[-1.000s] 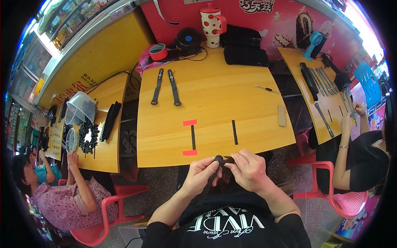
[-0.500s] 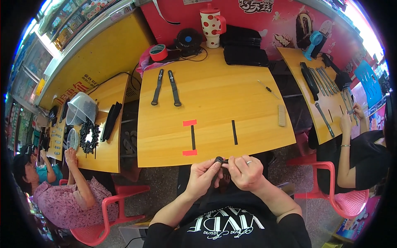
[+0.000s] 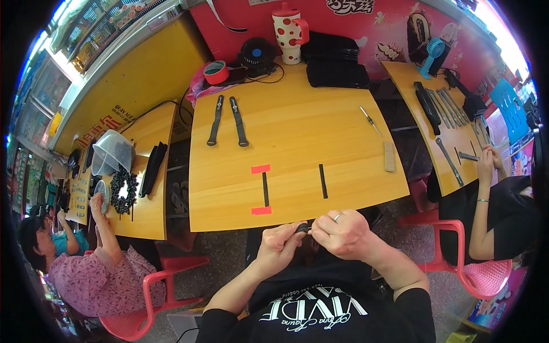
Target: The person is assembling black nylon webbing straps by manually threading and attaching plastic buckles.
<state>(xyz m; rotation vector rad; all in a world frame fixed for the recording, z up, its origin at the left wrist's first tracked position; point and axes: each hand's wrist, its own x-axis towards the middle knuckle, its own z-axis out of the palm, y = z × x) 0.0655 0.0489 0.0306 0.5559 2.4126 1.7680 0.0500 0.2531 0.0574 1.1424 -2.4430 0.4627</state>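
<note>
We hold a small dark rounded part (image 3: 302, 228) between both hands, just below the near edge of the yellow wooden desk (image 3: 343, 137) and above our lap. Our left hand (image 3: 278, 244) pinches it from the left with a narrow grip, thumb and fingertips closed around it. Our right hand (image 3: 341, 233), a ring on one finger, meets it from the right, its grip likewise closed on the part; the two hands touch at the piece, which is too small to tell more about.

On the desk ahead, a thin black strip (image 3: 265, 189) lies between two short red tape marks (image 3: 260, 169), and a second black strip (image 3: 323, 181) lies well apart to its right. Farther back lie two long black straps (image 3: 226, 120) side by side, with a red tape roll (image 3: 216, 72) and a small black fan (image 3: 257, 55) beyond them. A white mug with red dots (image 3: 288, 26) stands at the far edge.
</note>
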